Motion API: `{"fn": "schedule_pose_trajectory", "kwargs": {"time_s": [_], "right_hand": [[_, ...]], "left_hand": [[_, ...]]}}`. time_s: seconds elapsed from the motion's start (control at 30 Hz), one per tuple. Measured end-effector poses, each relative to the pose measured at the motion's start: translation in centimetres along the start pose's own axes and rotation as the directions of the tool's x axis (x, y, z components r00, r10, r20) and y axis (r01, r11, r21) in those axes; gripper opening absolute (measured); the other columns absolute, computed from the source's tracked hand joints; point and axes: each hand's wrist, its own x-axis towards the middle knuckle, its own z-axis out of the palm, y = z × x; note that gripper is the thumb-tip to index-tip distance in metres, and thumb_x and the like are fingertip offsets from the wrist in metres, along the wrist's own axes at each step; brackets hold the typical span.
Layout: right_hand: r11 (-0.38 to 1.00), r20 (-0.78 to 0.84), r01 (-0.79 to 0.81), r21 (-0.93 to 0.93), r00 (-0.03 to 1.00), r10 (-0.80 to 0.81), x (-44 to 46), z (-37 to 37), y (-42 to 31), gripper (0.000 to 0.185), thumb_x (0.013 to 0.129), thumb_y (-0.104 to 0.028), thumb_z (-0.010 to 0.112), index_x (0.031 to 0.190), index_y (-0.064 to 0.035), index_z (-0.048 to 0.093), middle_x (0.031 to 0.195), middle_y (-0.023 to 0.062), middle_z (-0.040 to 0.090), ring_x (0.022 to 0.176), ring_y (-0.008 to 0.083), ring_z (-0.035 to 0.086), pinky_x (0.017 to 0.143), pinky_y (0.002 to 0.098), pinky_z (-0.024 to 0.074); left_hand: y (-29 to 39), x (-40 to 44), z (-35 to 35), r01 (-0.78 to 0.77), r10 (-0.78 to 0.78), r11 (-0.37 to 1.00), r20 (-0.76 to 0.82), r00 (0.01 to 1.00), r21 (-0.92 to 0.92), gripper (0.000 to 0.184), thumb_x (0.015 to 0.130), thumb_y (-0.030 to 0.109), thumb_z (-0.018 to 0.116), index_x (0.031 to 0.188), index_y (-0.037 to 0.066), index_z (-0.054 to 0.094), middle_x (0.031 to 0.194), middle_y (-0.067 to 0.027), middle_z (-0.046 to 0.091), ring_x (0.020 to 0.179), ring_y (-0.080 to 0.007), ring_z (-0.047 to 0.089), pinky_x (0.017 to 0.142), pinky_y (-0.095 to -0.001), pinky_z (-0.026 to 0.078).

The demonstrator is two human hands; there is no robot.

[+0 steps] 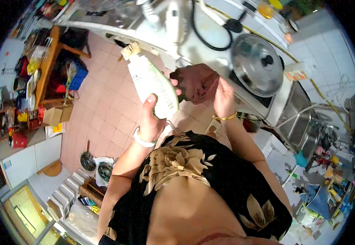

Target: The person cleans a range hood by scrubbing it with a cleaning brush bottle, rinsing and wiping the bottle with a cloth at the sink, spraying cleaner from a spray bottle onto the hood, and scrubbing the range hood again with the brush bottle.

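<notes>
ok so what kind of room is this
Most likely a home kitchen: there's a metal sink set into the counter, a large lidded pan, and tiled walls

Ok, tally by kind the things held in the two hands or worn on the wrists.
Bottle in the left hand: 1
Crumpled cloth or bag in the right hand: 1
Wristbands, white bangle and gold bracelet: 2
Total: 4

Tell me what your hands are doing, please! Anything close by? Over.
Left hand: fingers around white-and-green bottle. Right hand: pinching dark red cloth by its edge. Lidded pan close to right hand. Over.
</notes>
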Motion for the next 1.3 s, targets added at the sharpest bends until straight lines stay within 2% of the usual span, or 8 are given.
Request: {"fn": "schedule_pose_trajectory", "kwargs": {"time_s": [0.17,0.33,0.47,0.57,0.83,0.9,1.0,1.3], "right_hand": [[0.979,0.017,-0.061,-0.196,0.998,0.066,3.2,7.4,-0.3,0.035,0.101,-0.02,0.043,0.113,0.0065,0.062,0.106,0.0111,0.067,0.099,0.0166,0.061,0.09,0.0307,0.0449],[0.417,0.532,-0.497,0.761,0.846,0.036,9.2,8.2,0.0,0.054,0.097,-0.041,0.044,0.137,-0.0035,0.046,0.138,0.0148,0.05,0.123,0.0307,0.051,0.105,0.0473,0.0409],[0.806,0.388,-0.093,0.584,0.904,-0.177,9.1,9.3,10.7,0.052,0.095,-0.04,0.049,0.134,-0.0058,0.047,0.129,0.0131,0.055,0.12,0.0281,0.05,0.108,0.0457,0.0369],[0.789,0.278,0.223,-0.573,0.958,-0.069,8.5,16.0,10.5,0.046,0.094,-0.036,0.052,0.13,-0.0079,0.049,0.121,0.0124,0.057,0.117,0.0251,0.051,0.101,0.0417,0.0417],[0.818,0.769,0.176,-0.548,0.492,0.409,22.4,24.1,4.0,0.044,0.085,-0.022,0.067,0.121,-0.0022,0.054,0.104,0.0081,0.066,0.097,0.0235,0.062,0.088,0.0385,0.0472],[0.376,0.784,0.835,-0.402,0.526,-0.33,23.5,27.2,4.8,0.031,0.085,-0.026,0.063,0.106,-0.0029,0.061,0.107,0.0211,0.063,0.096,0.0323,0.063,0.08,0.0423,0.0517],[0.733,0.591,0.403,-0.548,0.806,-0.001,24.0,29.0,12.2,0.037,0.085,-0.026,0.063,0.115,-0.0039,0.061,0.118,0.0209,0.06,0.108,0.0349,0.059,0.09,0.0457,0.0484],[0.898,0.728,0.313,-0.309,0.686,0.011,29.2,46.2,-4.6,0.046,0.082,-0.026,0.064,0.122,-0.0045,0.056,0.118,0.0172,0.062,0.11,0.0349,0.058,0.088,0.0459,0.0466]], "left_hand": [[9.4,-0.1,-8.0,-0.112,0.116,0.993,-0.089,0.989,0.041,0.065,0.087,0.046,0.061,0.13,0.0,0.046,0.118,-0.0187,0.061,0.098,-0.0256,0.065,0.076,-0.0327,0.056],[16.6,1.1,-11.9,-0.21,0.201,0.976,-0.12,0.972,-0.065,0.072,0.084,0.048,0.062,0.136,0.002,0.041,0.116,-0.018,0.061,0.096,-0.0253,0.065,0.08,-0.0323,0.055],[19.4,2.8,-13.5,-0.233,0.229,0.968,-0.053,0.972,-0.093,0.073,0.085,0.049,0.06,0.137,0.002,0.04,0.115,-0.0178,0.062,0.095,-0.0248,0.065,0.08,-0.0323,0.055],[20.2,4.6,-15.8,-0.216,0.208,0.976,-0.148,0.967,-0.042,0.071,0.085,0.047,0.061,0.135,0.001,0.041,0.114,-0.0187,0.062,0.095,-0.0261,0.065,0.081,-0.0328,0.055],[24.7,10.5,-23.7,-0.195,0.144,0.965,-0.265,0.953,-0.177,0.066,0.085,0.042,0.062,0.133,0.001,0.043,0.11,-0.0178,0.062,0.097,-0.0256,0.061,0.083,-0.0356,0.053],[26.8,11.8,-25.2,-0.301,0.237,0.944,-0.357,0.904,-0.136,0.067,0.085,0.042,0.063,0.133,0.0,0.043,0.109,-0.0176,0.061,0.099,-0.0248,0.06,0.082,-0.0349,0.052],[29.7,12.6,-27.2,-0.351,0.271,0.917,-0.348,0.897,-0.191,0.071,0.084,0.042,0.066,0.136,0.0,0.041,0.108,-0.017,0.06,0.089,-0.025,0.058,0.08,-0.0325,0.05],[36.0,16.6,-37.5,-0.084,0.248,0.921,-0.405,0.88,0.381,0.071,0.084,0.042,0.068,0.133,-0.002,0.043,0.114,-0.0221,0.062,0.101,-0.0305,0.063,0.087,-0.0394,0.054]]}}
